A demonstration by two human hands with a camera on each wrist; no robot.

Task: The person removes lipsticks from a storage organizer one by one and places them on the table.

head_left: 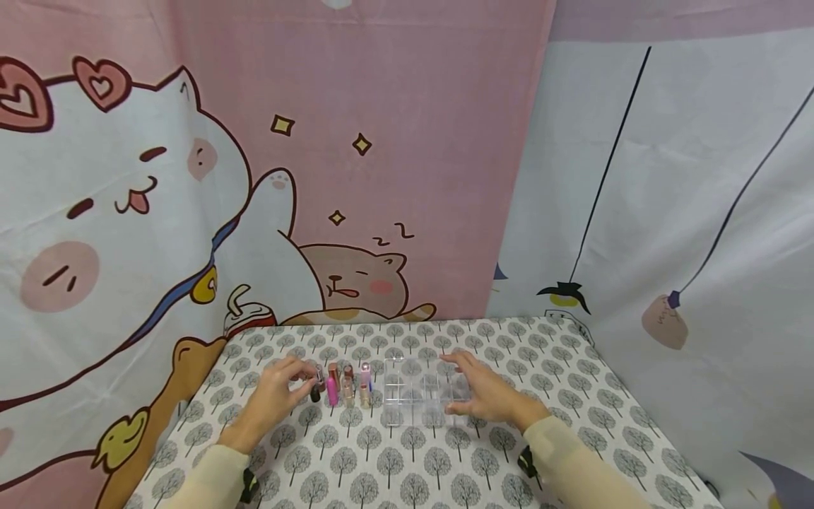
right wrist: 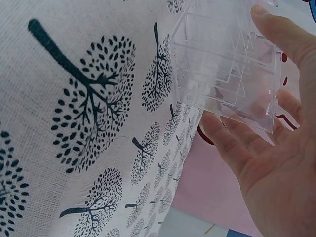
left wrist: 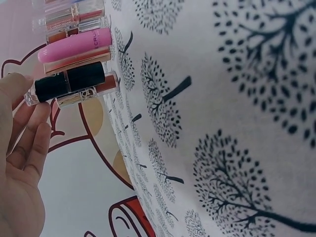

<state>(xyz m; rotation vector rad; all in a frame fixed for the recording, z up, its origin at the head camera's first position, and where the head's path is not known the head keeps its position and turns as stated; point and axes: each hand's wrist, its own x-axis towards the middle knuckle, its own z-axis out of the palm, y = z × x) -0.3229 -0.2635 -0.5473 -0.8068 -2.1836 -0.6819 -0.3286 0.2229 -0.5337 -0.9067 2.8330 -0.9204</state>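
1. The left hand (head_left: 275,396) pinches a black lipstick (left wrist: 69,82) at the left end of the row of tubes standing on the tabletop (head_left: 413,459). It had best be lifted straight up so the pink tube (head_left: 332,385) beside it stays standing.
2. The other tubes stand between the hands and need clearance.
3. The right hand (head_left: 486,392), fingers relaxed, rests against the clear divided organizer (head_left: 422,399) near mid-tabletop. A steady brace there should keep the light box from sliding.
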